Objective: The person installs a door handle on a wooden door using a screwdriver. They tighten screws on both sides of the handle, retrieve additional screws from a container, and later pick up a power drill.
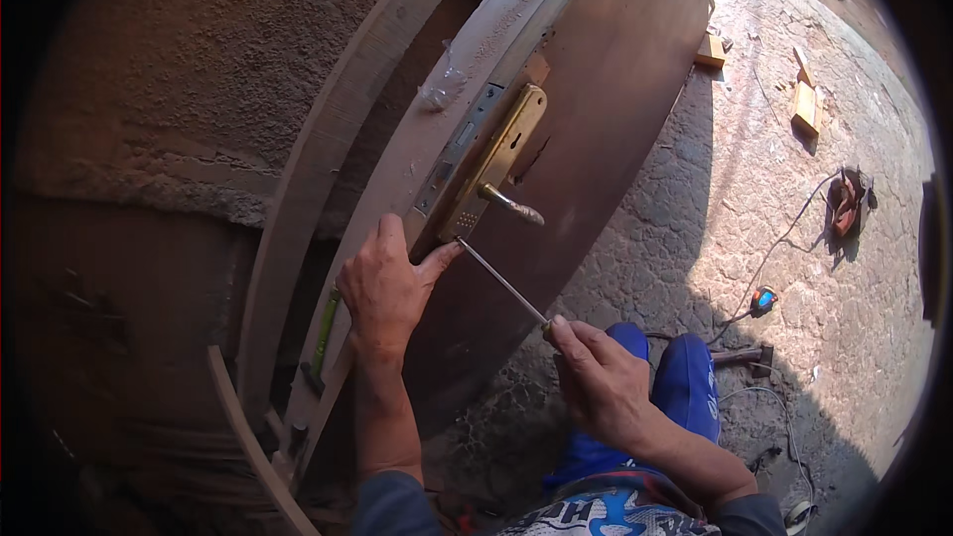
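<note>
A brown wooden door [615, 69] stands on its edge before me, with a brass handle plate [508, 151] on its face. The plate carries a lever handle [514, 204], and a metal lock faceplate [459, 147] is set in the door's edge beside it. My right hand [608, 382] is closed round a screwdriver [504, 282], whose tip meets the plate's lower end. Any screw there is too small to make out. My left hand [385, 283] grips the door's edge, its fingers curled and its thumb reaching to the screwdriver's tip.
Clear plastic [437, 91] and a green tool [326, 333] lie along the door's edge. Curved wooden frame pieces [298, 199] stand to the left. On the rough ground at right are a blue tape measure [762, 300], a hammer [745, 355], a reddish corded tool [847, 206] and wood blocks [806, 107].
</note>
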